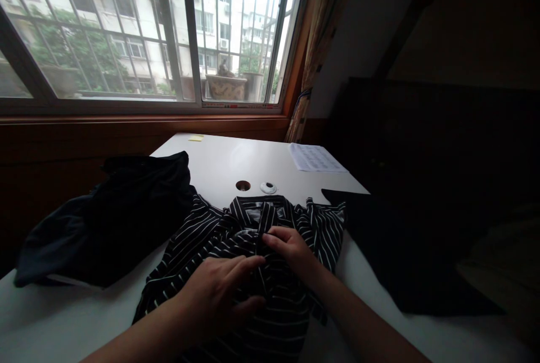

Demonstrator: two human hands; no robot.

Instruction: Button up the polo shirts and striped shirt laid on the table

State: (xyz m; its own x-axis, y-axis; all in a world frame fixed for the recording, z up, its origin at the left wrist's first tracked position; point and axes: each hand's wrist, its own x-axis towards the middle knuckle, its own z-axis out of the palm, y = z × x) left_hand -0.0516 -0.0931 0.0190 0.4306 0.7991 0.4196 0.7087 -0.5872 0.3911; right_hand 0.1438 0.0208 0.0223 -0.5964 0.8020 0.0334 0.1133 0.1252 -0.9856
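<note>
A black shirt with white stripes (198, 239) lies spread on the white table, its collar toward the window. My right hand (291, 245) pinches the edge of the front placket just below the collar. Lower on the shirt front is my left hand (223, 287), its fingers stretched forward and the thumb apart, resting on or just over the cloth near the placket. The shirt's lower part runs toward me under my left hand and is dim.
Dark garments lie to the left (135, 211) and to the right (388, 250). Farther back on the white table (228, 152) are paper sheets (316, 158), a yellow note (196, 138), a round hole (243, 186) and a white cap (268, 187). A barred window stands behind.
</note>
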